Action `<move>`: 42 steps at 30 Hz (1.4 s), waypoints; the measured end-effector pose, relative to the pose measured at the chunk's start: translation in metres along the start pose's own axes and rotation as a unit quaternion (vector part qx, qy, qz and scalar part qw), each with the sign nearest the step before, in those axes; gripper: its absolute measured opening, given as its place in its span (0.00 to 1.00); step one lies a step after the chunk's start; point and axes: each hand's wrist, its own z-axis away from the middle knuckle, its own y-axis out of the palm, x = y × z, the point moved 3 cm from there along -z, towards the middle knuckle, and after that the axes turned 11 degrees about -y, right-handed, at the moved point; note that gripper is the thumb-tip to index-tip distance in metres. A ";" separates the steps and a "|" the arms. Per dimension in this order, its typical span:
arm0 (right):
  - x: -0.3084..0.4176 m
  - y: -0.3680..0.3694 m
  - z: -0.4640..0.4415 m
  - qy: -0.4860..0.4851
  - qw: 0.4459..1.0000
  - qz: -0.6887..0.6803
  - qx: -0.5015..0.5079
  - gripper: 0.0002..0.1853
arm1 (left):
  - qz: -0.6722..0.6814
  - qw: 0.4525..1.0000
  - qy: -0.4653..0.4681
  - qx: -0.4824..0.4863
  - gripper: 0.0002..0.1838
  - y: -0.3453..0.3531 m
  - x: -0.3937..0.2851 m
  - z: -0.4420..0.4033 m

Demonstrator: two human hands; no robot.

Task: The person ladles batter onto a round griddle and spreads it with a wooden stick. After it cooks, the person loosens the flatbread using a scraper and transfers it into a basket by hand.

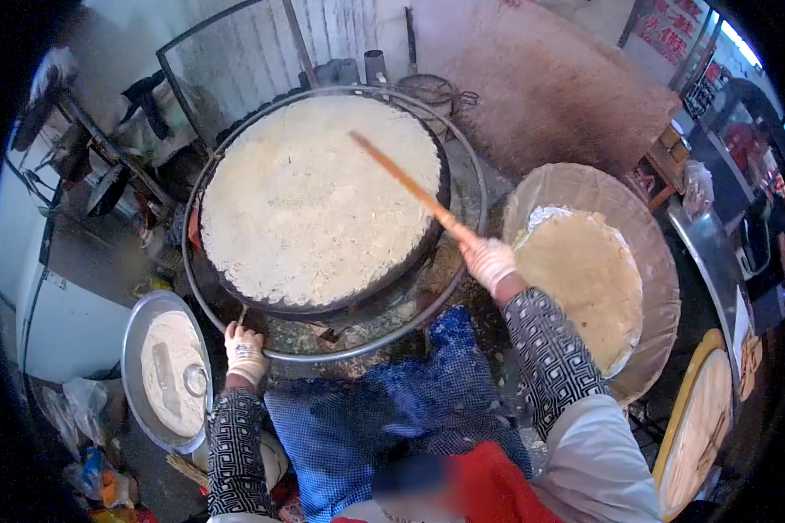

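The matt griddle (414, 268) has a smooth metal hoop (482, 200) around it, a smooth wooden stick (410, 186) over it and a shiny metal basin (132, 366) to its left.

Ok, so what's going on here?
The person's right hand holds a wooden stick out over a pale, dough-like layer spread across the round griddle. The left hand is at the near left of the metal ring around it; its grip is unclear. To the right, a basket holds a flatbread; to the left, a bowl holds pale powder.
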 end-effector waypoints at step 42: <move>0.207 -0.017 0.114 0.058 0.761 -0.637 0.112 0.24 | 0.655 0.674 0.070 0.335 0.24 -0.036 -0.185 0.281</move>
